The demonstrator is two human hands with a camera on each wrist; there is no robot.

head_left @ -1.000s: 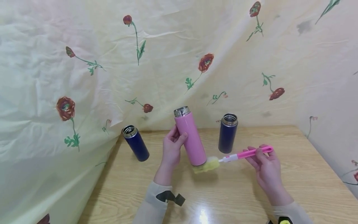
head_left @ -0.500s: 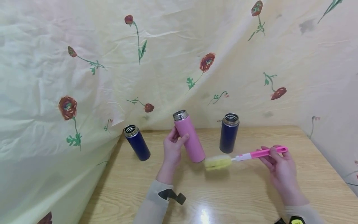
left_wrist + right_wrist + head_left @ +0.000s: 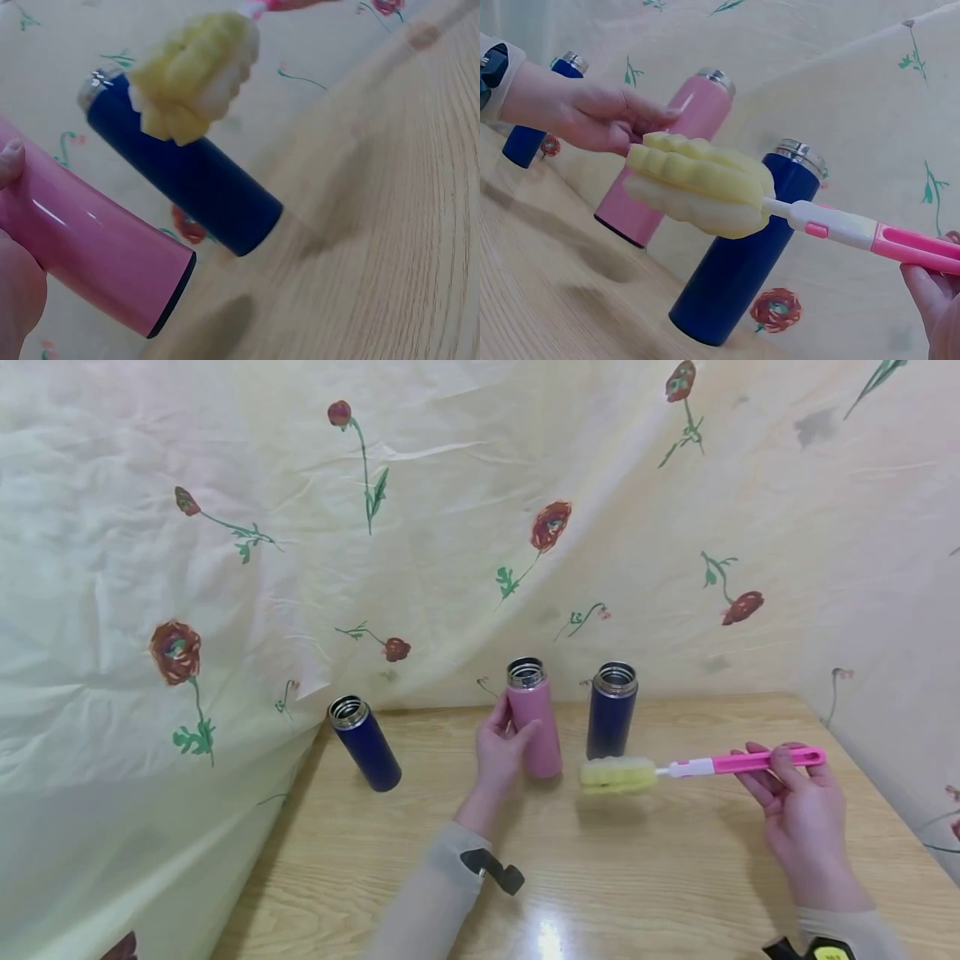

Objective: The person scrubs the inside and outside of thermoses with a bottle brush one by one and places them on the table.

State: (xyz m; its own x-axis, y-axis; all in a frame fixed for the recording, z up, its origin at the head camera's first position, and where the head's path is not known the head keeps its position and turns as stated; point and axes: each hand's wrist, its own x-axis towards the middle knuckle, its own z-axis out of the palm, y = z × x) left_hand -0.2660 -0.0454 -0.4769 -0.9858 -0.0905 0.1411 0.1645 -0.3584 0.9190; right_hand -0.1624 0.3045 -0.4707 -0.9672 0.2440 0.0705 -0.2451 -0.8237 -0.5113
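Note:
My left hand point(image 3: 501, 758) grips a pink thermos bottle point(image 3: 537, 731) from its left side, thumb across the front. The bottle is nearly upright and uncapped, with a bare steel neck; in the left wrist view its dark-rimmed base point(image 3: 174, 296) appears slightly above the table. My right hand point(image 3: 808, 814) holds a bottle brush by its pink handle point(image 3: 750, 762), roughly level above the table. The brush's yellow and white sponge head point(image 3: 618, 775) points left, apart from the pink bottle. Behind the sponge stands an uncapped dark blue thermos bottle point(image 3: 611, 718).
Another uncapped dark blue thermos bottle point(image 3: 367, 747) stands at the left of the wooden table point(image 3: 637, 877). A pale cloth point(image 3: 450, 527) with printed red flowers hangs behind the table and along its sides.
The pink bottle has moved right and lower, from tilted to nearly upright. The brush has gone right and slightly up, its sponge leaving the bottle's base. Both blue bottles stay put.

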